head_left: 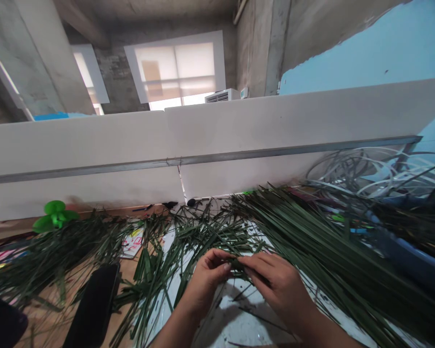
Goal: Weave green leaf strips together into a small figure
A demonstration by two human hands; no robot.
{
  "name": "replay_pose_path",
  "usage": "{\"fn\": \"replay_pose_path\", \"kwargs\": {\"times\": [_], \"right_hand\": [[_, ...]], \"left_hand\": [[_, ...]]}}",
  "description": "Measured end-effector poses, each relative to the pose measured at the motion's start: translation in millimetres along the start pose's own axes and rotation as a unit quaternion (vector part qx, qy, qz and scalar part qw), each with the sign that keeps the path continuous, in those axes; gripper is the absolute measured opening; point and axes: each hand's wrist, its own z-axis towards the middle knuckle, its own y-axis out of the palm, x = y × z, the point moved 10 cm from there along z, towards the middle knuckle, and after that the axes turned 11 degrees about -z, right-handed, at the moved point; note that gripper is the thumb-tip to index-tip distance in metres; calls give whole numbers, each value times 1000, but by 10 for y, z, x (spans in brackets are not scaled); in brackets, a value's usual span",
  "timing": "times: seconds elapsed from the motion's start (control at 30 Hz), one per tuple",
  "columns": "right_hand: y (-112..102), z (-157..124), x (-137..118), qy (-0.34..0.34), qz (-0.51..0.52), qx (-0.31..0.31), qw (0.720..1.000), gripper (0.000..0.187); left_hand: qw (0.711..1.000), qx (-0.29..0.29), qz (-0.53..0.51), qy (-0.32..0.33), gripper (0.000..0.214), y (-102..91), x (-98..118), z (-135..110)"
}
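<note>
Over a white work surface (pixel 235 309), my left hand (pixel 210 276) and my right hand (pixel 277 276) meet at their fingertips. Both pinch a small piece of green leaf strip (pixel 236 264) between thumb and fingers. Its exact shape is partly hidden by the fingers. Cut green leaf strips (pixel 210 232) lie loose just beyond my hands and to their left. Close by my right forearm spreads a large bundle of long green leaves (pixel 311 237), running from the back of the table toward the lower right.
On the left are a black phone-like slab (pixel 94 304), a heap of thin strips (pixel 68 246) and a bright green fan-shaped object (pixel 55 216). A white partition (pixel 217 130) runs along the back. At right, a blue tub (pixel 409 256) stands below coiled pale bands (pixel 362 164).
</note>
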Motion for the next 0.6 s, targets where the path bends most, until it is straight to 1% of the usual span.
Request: {"fn": "replay_pose_path", "kwargs": {"times": [0.13, 0.3, 0.43, 0.6], "right_hand": [[-12, 0, -13, -5, -6, 10, 1000, 24], [5, -10, -10, -7, -9, 7, 1000, 22], [33, -13, -6, 1, -8, -7, 1000, 21], [27, -2, 0, 10, 10, -7, 1000, 21]], "left_hand": [[1000, 0, -8, 1, 28, 5, -13, 7], [1000, 4, 0, 0, 28, 19, -16, 2], [1000, 25, 15, -3, 32, 7, -10, -17], [998, 49, 29, 3, 34, -43, -11, -14]]}}
